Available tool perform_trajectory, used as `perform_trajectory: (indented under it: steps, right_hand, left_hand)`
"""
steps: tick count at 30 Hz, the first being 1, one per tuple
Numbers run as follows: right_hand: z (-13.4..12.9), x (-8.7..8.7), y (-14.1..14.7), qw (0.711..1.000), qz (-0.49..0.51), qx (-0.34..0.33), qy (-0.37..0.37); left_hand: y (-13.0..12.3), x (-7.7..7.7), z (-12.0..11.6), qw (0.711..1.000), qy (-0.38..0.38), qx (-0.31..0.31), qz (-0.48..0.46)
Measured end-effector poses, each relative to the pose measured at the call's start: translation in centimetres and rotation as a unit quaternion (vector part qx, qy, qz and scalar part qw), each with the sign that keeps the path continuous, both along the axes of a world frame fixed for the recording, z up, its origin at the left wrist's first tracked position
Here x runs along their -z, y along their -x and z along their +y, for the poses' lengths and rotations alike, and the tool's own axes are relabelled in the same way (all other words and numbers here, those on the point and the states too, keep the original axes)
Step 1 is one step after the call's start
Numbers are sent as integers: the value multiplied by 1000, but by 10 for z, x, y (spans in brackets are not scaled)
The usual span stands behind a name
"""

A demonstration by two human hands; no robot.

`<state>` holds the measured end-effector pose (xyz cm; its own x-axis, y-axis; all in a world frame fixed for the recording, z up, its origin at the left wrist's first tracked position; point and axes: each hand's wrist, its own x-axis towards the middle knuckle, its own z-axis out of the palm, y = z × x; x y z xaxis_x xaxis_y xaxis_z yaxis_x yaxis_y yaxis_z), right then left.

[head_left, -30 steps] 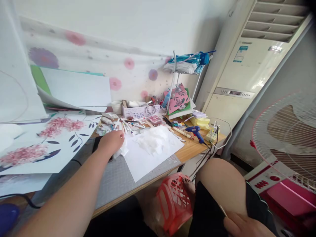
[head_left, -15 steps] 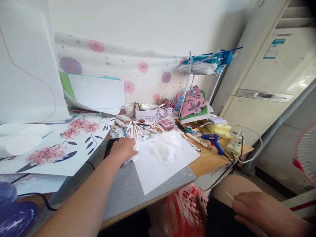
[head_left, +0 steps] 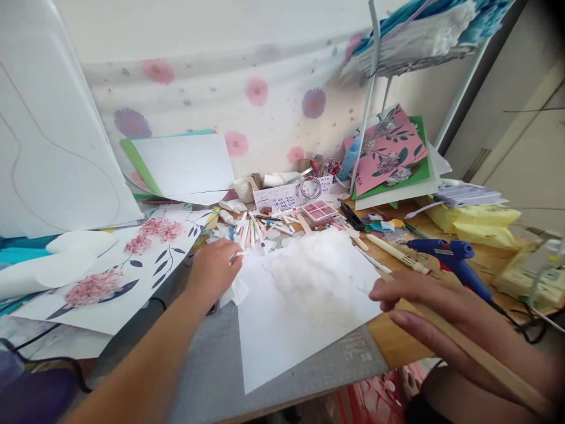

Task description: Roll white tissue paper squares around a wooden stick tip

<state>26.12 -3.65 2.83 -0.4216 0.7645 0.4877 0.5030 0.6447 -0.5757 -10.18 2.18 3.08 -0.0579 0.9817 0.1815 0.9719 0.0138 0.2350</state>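
Observation:
My left hand [head_left: 214,271] is closed over the left edge of the white sheet [head_left: 273,353], with a small thin white piece [head_left: 239,254] at its fingertips. Crumpled white tissue [head_left: 238,290] lies just under that hand. A heap of fluffy white material [head_left: 313,265] rests on the sheet. Over the sheet's right edge, my right hand [head_left: 428,306] grips a long wooden stick [head_left: 477,350] that slants down to the lower right. A fine pale tip shows in front of its fingers, above the paper.
Pens [head_left: 256,229] and a pink palette [head_left: 319,210] lie behind the sheet. A blue glue gun [head_left: 445,253] sits at the right with its cord. Flower artwork [head_left: 150,259] covers the left side. Pink and green cards [head_left: 388,153] lean at the back right.
My right hand has risen from my knee to the sheet's right edge, and the wooden stick now shows in it. My left hand stays by the tissue. The view has turned left and moved closer.

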Motion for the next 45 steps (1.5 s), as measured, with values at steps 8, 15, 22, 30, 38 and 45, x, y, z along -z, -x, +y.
perform_trajectory:
  steps: [8, 15, 22, 30, 38, 45]
  right_hand:
    - [64, -13, 33, 948, 172, -182, 198]
    - [61, 5, 61, 871, 277, -211, 346]
    - [56, 6, 73, 942, 164, -199, 213]
    - [46, 9, 87, 940, 151, -206, 225]
    - [37, 1, 93, 800, 275, -179, 502]
    - [35, 3, 92, 775, 310, -158, 528]
  left_hand:
    - [-57, -6, -26, 944, 22, 77, -319]
    - [-73, 23, -36, 896, 26, 133, -423]
    - [-65, 16, -43, 891, 4, 187, -413]
    - [-73, 7, -50, 889, 59, 183, -417]
    - [-74, 16, -56, 817, 80, 128, -556]
    - [-71, 20, -60, 831, 27, 160, -533]
